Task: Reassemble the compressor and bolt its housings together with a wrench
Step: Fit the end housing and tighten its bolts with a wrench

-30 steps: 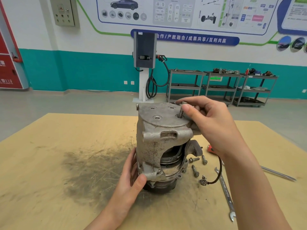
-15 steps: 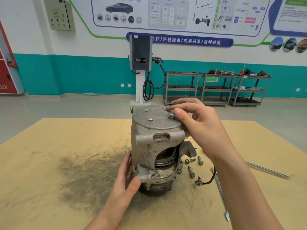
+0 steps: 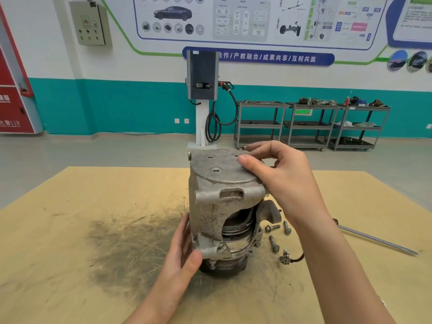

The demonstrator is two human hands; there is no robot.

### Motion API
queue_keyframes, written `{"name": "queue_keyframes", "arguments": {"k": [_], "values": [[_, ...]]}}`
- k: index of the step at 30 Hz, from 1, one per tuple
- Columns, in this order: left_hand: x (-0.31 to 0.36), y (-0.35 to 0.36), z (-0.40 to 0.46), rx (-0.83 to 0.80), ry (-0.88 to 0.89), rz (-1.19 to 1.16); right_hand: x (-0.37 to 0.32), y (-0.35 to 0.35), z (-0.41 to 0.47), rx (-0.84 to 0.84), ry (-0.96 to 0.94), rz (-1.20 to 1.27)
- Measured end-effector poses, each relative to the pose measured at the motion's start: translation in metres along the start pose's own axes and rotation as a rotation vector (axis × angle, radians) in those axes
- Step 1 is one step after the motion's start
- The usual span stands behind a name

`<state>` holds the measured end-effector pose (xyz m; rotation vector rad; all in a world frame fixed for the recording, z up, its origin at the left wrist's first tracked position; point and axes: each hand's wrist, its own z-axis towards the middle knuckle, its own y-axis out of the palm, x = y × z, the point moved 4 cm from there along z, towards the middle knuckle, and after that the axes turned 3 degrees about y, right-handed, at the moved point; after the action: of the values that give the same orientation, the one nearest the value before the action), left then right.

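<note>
A compressor (image 3: 224, 211) stands upright near the middle of a tan wooden table (image 3: 70, 230), its grey cast-metal housing rough, pitted and dull. The flat top plate has round bolt holes with shiny rims, and a cut-away opening in the side shows bright, ringed metal parts inside; a dark round base sits at the bottom. A dark, scratchy smudge (image 3: 131, 244) stains the tabletop just left of it. The left hand (image 3: 181, 258) reaches up from the bottom edge, forearm angled toward the compressor, palm against the lower left side of the housing with straight fingers running up behind it and the thumb pressing the front lower corner. The right arm comes in from the lower right and bends at the wrist over the top plate. The right hand (image 3: 280, 176) has thumb and forefinger brought together at the right-hand hole, pinching a small metal bolt (image 3: 243, 168) of which only a sliver shows; the other fingers curl loosely behind. On the table just right of the compressor lie three loose bolts (image 3: 274, 243), short and silver with hex heads, and a small plug on a black wire (image 3: 285, 258). Farther right lies a long thin metal rod (image 3: 378, 242).
</note>
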<state>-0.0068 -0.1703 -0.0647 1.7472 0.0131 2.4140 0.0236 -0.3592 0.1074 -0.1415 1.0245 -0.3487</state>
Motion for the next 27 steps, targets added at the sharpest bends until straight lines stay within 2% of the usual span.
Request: {"name": "queue_keyframes", "arguments": {"k": [3, 8, 10, 17, 19, 23, 25, 27], "values": [[-0.0001, -0.0005, 0.0002, -0.002, 0.0, -0.003, -0.002, 0.001, -0.001, 0.022, -0.02, -0.001], [-0.0005, -0.0007, -0.0002, -0.001, 0.004, 0.013, 0.0029, -0.004, 0.0009, -0.218, -0.006, 0.14], [0.0002, -0.0005, -0.0009, -0.005, 0.006, 0.02, 0.0047, -0.0022, 0.0015, -0.195, 0.022, 0.182], [0.0058, 0.0022, -0.0034, -0.005, 0.008, 0.023, 0.0003, 0.0, -0.0002, 0.056, 0.002, 0.011], [0.0069, 0.0025, -0.0038, 0.0, 0.014, 0.029, -0.0017, 0.0008, -0.0011, 0.027, -0.017, -0.01], [0.0066, 0.0017, -0.0032, 0.014, 0.013, 0.036, -0.0038, -0.0015, 0.0, -0.16, -0.035, -0.009], [0.0064, 0.0018, -0.003, 0.015, 0.014, 0.042, -0.002, -0.0008, -0.0002, -0.14, 0.002, 0.041], [0.0069, 0.0019, -0.0028, 0.014, 0.014, 0.049, -0.0008, 0.0017, 0.0011, -0.047, 0.01, 0.034]]}}
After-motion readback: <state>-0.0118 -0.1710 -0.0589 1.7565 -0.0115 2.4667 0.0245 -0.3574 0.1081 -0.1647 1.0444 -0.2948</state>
